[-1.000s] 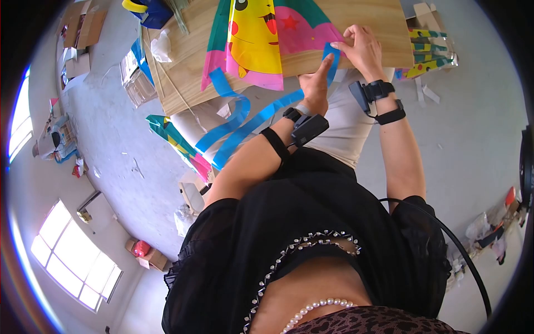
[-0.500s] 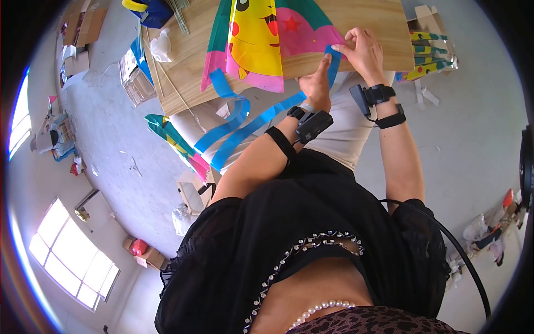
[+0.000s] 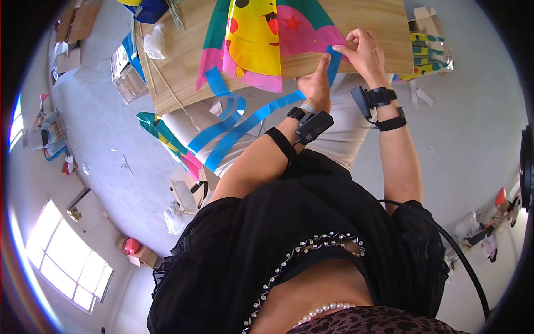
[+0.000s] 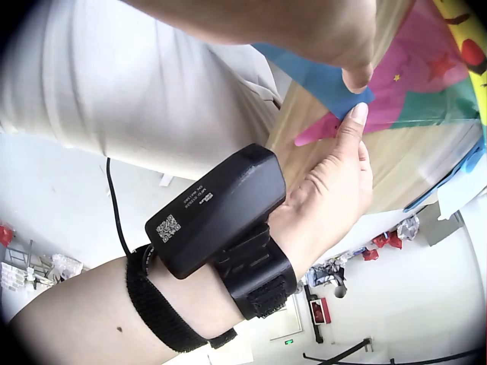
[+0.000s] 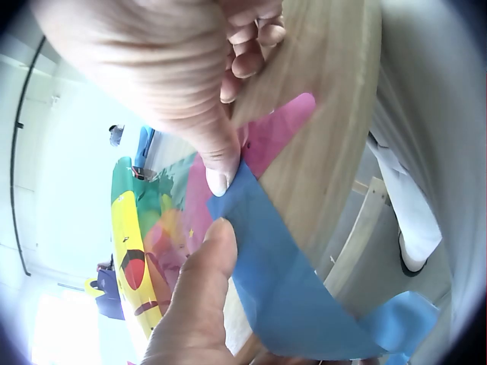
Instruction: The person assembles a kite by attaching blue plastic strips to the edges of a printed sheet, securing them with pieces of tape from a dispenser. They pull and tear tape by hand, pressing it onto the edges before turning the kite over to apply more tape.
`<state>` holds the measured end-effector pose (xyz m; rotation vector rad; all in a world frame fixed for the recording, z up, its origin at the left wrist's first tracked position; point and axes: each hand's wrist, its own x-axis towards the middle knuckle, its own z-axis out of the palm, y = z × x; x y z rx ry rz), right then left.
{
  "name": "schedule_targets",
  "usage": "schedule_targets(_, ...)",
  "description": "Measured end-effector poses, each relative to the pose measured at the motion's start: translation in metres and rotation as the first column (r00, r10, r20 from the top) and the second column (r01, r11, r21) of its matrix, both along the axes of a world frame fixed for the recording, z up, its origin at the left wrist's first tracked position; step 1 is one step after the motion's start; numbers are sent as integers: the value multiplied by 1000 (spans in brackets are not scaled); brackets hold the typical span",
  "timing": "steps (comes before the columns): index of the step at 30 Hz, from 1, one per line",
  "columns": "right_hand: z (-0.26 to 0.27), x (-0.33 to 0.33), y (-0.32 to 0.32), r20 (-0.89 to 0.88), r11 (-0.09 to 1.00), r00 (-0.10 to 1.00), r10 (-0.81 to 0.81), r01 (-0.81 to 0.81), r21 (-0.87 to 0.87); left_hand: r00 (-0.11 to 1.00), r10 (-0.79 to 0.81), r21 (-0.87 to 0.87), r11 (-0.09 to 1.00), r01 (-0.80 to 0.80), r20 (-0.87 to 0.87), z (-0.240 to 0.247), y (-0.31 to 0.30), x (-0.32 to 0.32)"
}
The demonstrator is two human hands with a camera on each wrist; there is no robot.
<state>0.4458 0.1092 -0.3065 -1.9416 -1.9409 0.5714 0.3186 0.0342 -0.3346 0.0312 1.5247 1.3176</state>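
Note:
A kite of thin film, pink and green with a yellow cartoon face, lies on the wooden table with its lower edge toward me. One end of a long blue strip lies over its pink right corner. My right hand presses the thumb on that end; its other fingers are bent beside it. Just below, at the table edge, my left hand holds the strip with the thumb raised along it. The strip runs on past this hand and loops over my lap. Another blue tail hangs from the kite's left corner.
Thin sticks and a crumpled white plastic piece lie on the table's left part. A blue and yellow container stands at the back left. More printed film hangs by my left leg; a box of folded kites sits right of the table.
Both hands keep their place at the kite's right corner. The view has shifted slightly, so the kite and table's left side appear a little further left.

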Motion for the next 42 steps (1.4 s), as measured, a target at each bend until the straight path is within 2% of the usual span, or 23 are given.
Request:
schedule_targets(6,4,0,3,-31,999,999,-15,14,-36,999,26,37,999,-27,19,0,-1,0)
schedule_targets(8,1,2,6,-114,997,992,-52,44,-70,1000,0,60,998,0,14,-5,-2,-1)
schedule_targets(15,-5,17,18,-205,975,968,-145,104,-197,997,75,3,997,-75,-9,5,-1,4)
schedule_targets(18,-11,33,26,-291,969,950,-112,39,-244,994,98,18,995,-97,-57,2,-3,6)
schedule_targets(20,11,25,39,-470,965,880,-72,-58,-256,998,58,163,985,-52,-35,4,-3,2)
schedule_targets(21,30,12,46,-481,974,877,-21,-90,-207,988,100,249,966,-67,-119,-11,-5,6)
schedule_targets(22,53,-6,52,-495,981,868,41,-129,-146,990,76,281,959,-39,-123,-1,-4,1)
schedule_targets(23,71,-30,63,-517,979,850,102,-178,-100,991,120,344,934,-96,-52,-4,-5,2)
schedule_targets(25,102,-79,82,-596,959,766,242,-283,25,990,125,263,959,-104,-64,-8,-4,5)
schedule_targets(26,116,-110,90,-610,944,736,293,-325,61,992,119,215,970,-110,-29,10,-5,0)
schedule_targets(27,127,-143,95,-618,928,711,336,-362,88,992,124,158,979,-128,35,-1,-4,6)
schedule_targets(29,142,-204,109,-587,875,677,445,-467,125,986,112,159,979,-131,121,-20,-6,11)
schedule_targets(31,122,-258,135,-574,800,594,564,-563,205,1000,20,-48,999,-20,4,8,-4,-1)
schedule_targets(33,96,-306,162,-638,798,574,513,-594,107,998,34,-148,988,-42,-52,32,-2,-10)
schedule_targets(34,80,-328,179,-610,786,581,539,-607,116,999,-21,-186,982,15,-33,25,-4,-9)
schedule_targets(35,78,-347,190,-602,775,576,553,-622,117,1000,-4,-180,984,-1,-26,20,-4,-8)
schedule_targets(37,73,-381,202,-632,826,649,424,-563,-24,985,-171,-334,928,165,14,14,-3,-6)
schedule_targets(39,67,-404,212,-632,833,662,402,-552,-49,983,-176,-323,928,184,55,13,-4,-7)
schedule_targets(42,59,-429,225,-632,836,682,368,-540,-97,988,-151,-318,936,150,23,13,-4,-10)
